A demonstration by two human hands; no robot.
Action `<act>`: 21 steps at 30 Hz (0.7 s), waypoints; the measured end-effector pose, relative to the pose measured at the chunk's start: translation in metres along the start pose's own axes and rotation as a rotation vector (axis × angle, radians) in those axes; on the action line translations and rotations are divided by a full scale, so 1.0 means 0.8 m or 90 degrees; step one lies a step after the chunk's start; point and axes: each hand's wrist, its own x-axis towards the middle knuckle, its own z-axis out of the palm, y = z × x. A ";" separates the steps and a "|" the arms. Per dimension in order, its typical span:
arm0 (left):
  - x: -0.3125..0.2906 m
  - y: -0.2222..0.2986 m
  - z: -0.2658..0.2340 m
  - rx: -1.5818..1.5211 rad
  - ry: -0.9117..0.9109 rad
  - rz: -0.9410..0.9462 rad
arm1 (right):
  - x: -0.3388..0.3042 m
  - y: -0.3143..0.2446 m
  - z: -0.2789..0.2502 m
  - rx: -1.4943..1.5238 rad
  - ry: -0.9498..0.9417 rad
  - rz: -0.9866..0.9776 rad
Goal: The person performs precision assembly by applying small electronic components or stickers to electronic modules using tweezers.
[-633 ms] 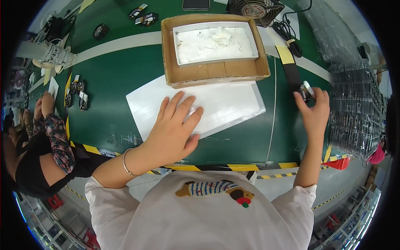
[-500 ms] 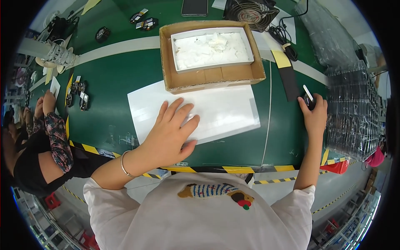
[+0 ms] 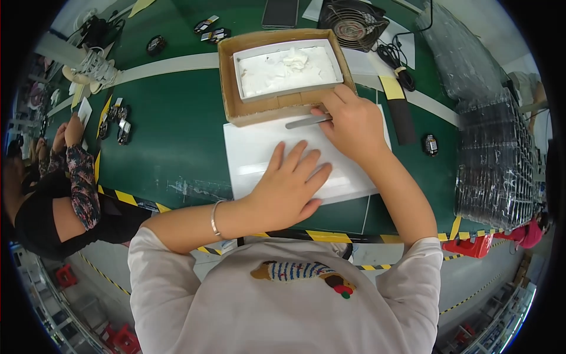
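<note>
My left hand [image 3: 293, 186] lies with fingers spread on a glossy white sheet [image 3: 250, 150]. Above the sheet, by the near right corner of a cardboard box [image 3: 259, 113], my right hand [image 3: 355, 125] is closed on a slim, flat grey metal tool [image 3: 306, 121]. The tool points left; its grip end is hidden in the fingers. Inside the box sits a shallow white tray [image 3: 295, 92] with crumpled white scraps [image 3: 295, 60] in it. A small round black part [image 3: 430, 145] rests on the green table to the right.
Clear plastic trays [image 3: 486, 165] are stacked at the right edge. A fan [image 3: 352, 26], a coiled cable [image 3: 396, 59] and a dark strip [image 3: 403, 121] lie behind. More round black parts [image 3: 121, 121] are at left, near another person's hand [image 3: 73, 130].
My right hand has left the round black part at the right and come to the box, the grey tool in it. The white sheet has slid right and turned under my left hand.
</note>
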 end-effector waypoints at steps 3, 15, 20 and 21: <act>0.011 -0.005 0.002 0.023 0.015 0.013 | 0.011 -0.008 0.010 -0.002 0.036 -0.010; -0.077 -0.056 -0.074 -0.021 0.161 -0.167 | -0.038 -0.030 -0.038 0.085 -0.034 0.090; -0.214 -0.226 -0.128 0.226 0.448 -0.618 | -0.108 -0.018 -0.054 0.052 -0.088 0.140; -0.243 -0.255 -0.139 0.240 0.433 -0.686 | -0.116 -0.019 -0.051 0.061 -0.104 0.147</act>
